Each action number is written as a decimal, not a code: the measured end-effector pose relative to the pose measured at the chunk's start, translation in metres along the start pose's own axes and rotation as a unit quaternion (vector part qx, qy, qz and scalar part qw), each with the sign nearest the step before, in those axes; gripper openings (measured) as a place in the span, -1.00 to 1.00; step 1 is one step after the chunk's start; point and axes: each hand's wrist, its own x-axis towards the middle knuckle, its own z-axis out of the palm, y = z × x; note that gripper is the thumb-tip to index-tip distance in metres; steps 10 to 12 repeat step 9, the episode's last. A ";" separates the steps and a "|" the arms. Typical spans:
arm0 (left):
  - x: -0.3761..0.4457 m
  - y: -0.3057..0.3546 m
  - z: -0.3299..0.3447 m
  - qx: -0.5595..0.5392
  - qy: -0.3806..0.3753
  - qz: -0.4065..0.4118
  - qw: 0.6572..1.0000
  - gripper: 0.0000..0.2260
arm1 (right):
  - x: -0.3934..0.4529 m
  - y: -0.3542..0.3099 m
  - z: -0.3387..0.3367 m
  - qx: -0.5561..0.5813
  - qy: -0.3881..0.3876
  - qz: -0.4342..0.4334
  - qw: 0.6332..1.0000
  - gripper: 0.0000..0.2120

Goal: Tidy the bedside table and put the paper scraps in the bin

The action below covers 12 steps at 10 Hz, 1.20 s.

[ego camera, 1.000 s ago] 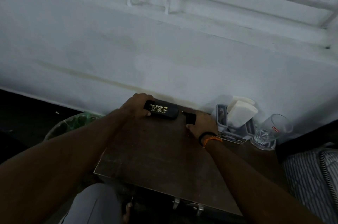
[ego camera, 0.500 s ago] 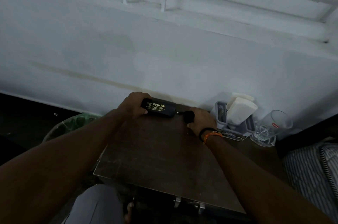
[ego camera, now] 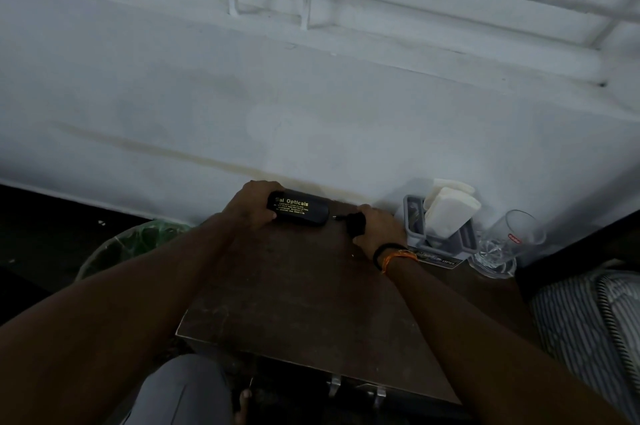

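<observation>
Tidying looks nearly done: no paper scraps showing on the bedside table. Left hand is gripping the black spectacle case at the table's back edge; right hand is curling round a small black item beside it. Bin is sitting left of table.

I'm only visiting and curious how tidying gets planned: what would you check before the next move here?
1. Left hand grips the black glasses case: ok.
2. Right hand holds a small black object: ok; what it is, cannot tell.
3. Case lies at the table's back edge by the wall: ok.
4. Bin sits left of the table: ok.
5. Paper scraps on the table: cannot tell.
6. Glass stands apart from both hands: ok.
</observation>
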 end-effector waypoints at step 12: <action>-0.071 0.126 -0.010 0.119 -0.096 0.036 0.988 -0.29 | -0.119 0.022 -0.093 -0.022 0.185 -0.050 0.981 -0.76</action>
